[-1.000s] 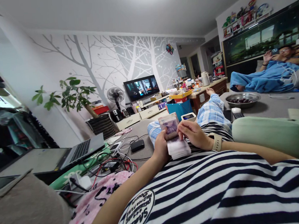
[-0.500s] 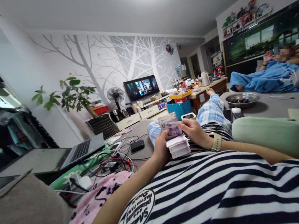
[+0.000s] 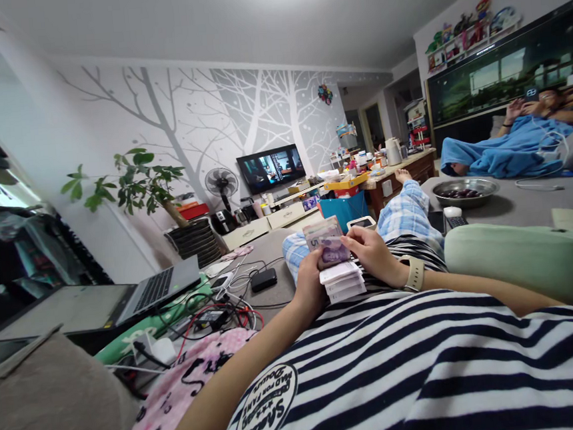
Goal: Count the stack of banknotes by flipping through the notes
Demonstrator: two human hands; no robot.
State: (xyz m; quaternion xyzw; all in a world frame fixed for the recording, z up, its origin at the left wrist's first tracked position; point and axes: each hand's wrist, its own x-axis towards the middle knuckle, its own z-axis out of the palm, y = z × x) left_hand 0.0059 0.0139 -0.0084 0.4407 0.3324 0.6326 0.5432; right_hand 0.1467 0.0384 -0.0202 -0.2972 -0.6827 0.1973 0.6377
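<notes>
I lie back in a striped shirt and hold a stack of banknotes [image 3: 330, 251] over my belly. My left hand [image 3: 311, 281] grips the left side of the stack, fingers wrapped round it. My right hand [image 3: 374, 255], with a pale watch on its wrist, pinches the top purple note at its right edge. The notes below are folded down toward me, their white edges [image 3: 343, 282] fanned out.
An open laptop [image 3: 123, 300] and tangled cables [image 3: 215, 312] lie to my left, with a small black box [image 3: 263, 279]. A metal bowl [image 3: 465, 190] and a remote [image 3: 453, 215] sit on the grey surface at right. Another person under a blue blanket [image 3: 511, 148] lies far right. A green cushion [image 3: 521, 256] is by my right arm.
The folded-down part of the stack has drawn closer under my hands, and my right hand's fingers have shifted slightly on the top note. Both arms stay where they were.
</notes>
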